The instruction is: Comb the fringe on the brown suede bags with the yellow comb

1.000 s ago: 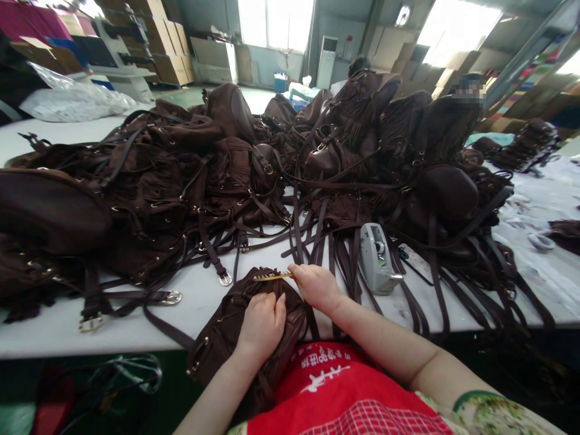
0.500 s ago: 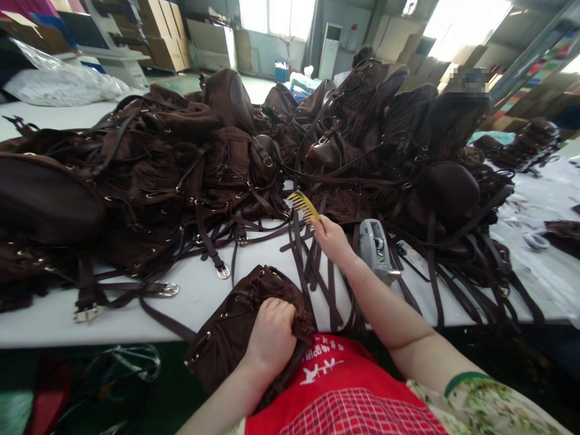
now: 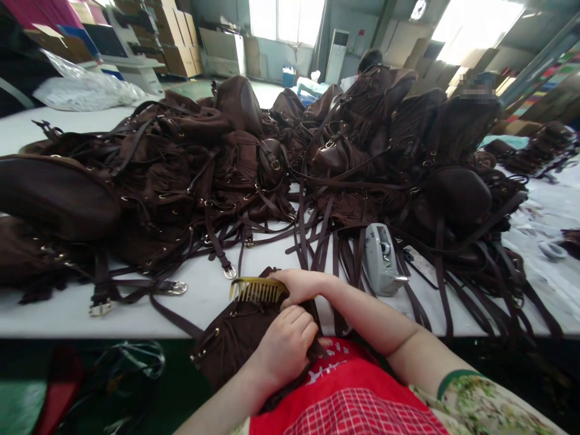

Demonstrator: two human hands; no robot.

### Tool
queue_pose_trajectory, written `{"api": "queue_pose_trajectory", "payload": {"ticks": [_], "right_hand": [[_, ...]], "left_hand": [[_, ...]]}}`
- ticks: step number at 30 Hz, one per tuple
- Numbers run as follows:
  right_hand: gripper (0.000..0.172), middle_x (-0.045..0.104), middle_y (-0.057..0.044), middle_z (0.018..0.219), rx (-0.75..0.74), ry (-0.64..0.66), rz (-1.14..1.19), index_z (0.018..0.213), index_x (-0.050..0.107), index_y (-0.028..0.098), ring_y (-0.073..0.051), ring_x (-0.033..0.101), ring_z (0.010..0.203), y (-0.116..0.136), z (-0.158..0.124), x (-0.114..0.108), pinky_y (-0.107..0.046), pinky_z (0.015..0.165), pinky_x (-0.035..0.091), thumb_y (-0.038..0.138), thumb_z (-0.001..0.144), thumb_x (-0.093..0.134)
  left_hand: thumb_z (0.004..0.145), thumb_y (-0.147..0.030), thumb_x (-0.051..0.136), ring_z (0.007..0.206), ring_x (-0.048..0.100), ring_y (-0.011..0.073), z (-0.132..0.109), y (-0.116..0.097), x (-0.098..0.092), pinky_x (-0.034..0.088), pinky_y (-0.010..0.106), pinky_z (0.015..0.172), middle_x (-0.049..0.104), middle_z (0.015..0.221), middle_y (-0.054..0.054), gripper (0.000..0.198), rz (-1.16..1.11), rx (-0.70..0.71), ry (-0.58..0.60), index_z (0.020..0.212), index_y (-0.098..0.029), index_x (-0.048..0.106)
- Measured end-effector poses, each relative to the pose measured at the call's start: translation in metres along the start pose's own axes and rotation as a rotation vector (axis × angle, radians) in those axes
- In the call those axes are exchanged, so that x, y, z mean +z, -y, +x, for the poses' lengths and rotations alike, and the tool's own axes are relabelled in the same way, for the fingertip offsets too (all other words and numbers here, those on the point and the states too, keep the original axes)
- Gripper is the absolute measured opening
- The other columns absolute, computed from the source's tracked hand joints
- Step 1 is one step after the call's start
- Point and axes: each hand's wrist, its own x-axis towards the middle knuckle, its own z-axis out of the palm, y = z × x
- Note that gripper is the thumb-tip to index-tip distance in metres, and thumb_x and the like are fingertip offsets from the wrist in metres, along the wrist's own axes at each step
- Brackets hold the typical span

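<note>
A dark brown fringed suede bag [image 3: 233,338] hangs over the near edge of the white table [image 3: 199,296], in front of my red apron. My left hand [image 3: 285,347] is closed in a fist on the bag's top edge. My right hand [image 3: 301,287] pinches a yellow wide-toothed comb [image 3: 256,290] by one end, with its teeth pointing down just over the bag's fringe. The two hands nearly touch.
A big heap of brown fringed bags [image 3: 235,151] with buckled straps [image 3: 217,248] covers the table behind. A grey hand tool [image 3: 380,260] lies to the right of my right hand. Another person [image 3: 369,60] sits beyond the heap. Cartons [image 3: 174,36] line the back wall.
My right hand had lifted the comb out toward the straps; now it has come back down to the bag. My left hand has shifted its grip slightly to the right.
</note>
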Motion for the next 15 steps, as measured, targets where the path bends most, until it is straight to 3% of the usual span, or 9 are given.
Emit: {"api": "queue_pose_trajectory", "payload": {"ticks": [2,4,7,9,11,13,15], "right_hand": [[0.042,0.067,-0.002,0.088,0.039,0.048,-0.083,0.102,0.063,0.014,-0.014,0.059,0.074,0.001,-0.007,0.001,-0.021,0.063,0.045,0.020,0.061,0.069],[0.034,0.066,0.000,0.078,0.126,0.076,-0.140,0.096,0.064,0.013,-0.012,0.057,0.064,-0.002,-0.013,0.003,-0.019,0.056,0.041,0.022,0.063,0.067],[0.023,0.063,0.002,0.068,0.213,0.053,-0.114,0.086,0.066,0.013,-0.010,0.054,0.059,-0.010,-0.019,0.008,-0.018,0.053,0.039,0.022,0.064,0.065],[0.020,0.060,0.003,0.064,0.208,0.040,0.014,0.081,0.065,0.013,-0.009,0.053,0.058,-0.016,-0.022,0.009,-0.018,0.054,0.040,0.023,0.064,0.066],[0.017,0.056,0.005,0.058,0.237,0.028,0.171,0.077,0.063,0.013,-0.008,0.051,0.052,-0.020,-0.024,0.010,-0.017,0.050,0.040,0.024,0.064,0.065],[0.015,0.051,0.007,0.051,0.306,-0.009,0.309,0.074,0.061,0.013,-0.007,0.047,0.045,-0.022,-0.025,0.010,-0.016,0.043,0.037,0.024,0.064,0.064],[0.013,0.049,0.007,0.049,0.344,-0.071,0.423,0.071,0.060,0.013,-0.006,0.044,0.042,-0.021,-0.024,0.010,-0.016,0.039,0.035,0.023,0.063,0.063]], "left_hand": [[0.086,-0.037,0.050,0.087,0.056,0.0248,-0.010,0.003,-0.014,0.045,0.043,0.089,0.062,0.085,0.008,0.020,-0.088,0.026,-0.166,0.085,-0.018,0.057],[0.088,-0.038,0.044,0.092,0.057,0.0250,-0.019,0.013,-0.026,0.043,0.044,0.093,0.061,0.092,0.009,0.023,-0.163,-0.064,-0.426,0.091,-0.018,0.056],[0.093,-0.035,0.029,0.095,0.057,0.0230,-0.026,0.042,-0.036,0.044,0.041,0.090,0.059,0.096,0.010,0.031,-0.271,-0.424,-0.872,0.092,-0.018,0.055],[0.094,-0.036,0.024,0.093,0.057,0.0214,-0.025,0.067,-0.037,0.046,0.039,0.089,0.060,0.094,0.009,0.038,-0.380,-0.639,-1.057,0.092,-0.016,0.056],[0.093,-0.038,0.027,0.090,0.058,0.0207,-0.021,0.090,-0.036,0.047,0.037,0.087,0.062,0.091,0.009,0.040,-0.475,-0.777,-1.046,0.091,-0.014,0.059],[0.088,-0.039,0.035,0.090,0.059,0.0219,-0.016,0.106,-0.037,0.046,0.037,0.087,0.065,0.091,0.008,0.036,-0.508,-0.841,-0.830,0.090,-0.015,0.062],[0.082,-0.035,0.041,0.093,0.060,0.0235,-0.010,0.111,-0.039,0.045,0.038,0.090,0.067,0.093,0.007,0.031,-0.505,-0.801,-0.522,0.088,-0.017,0.065]]}}
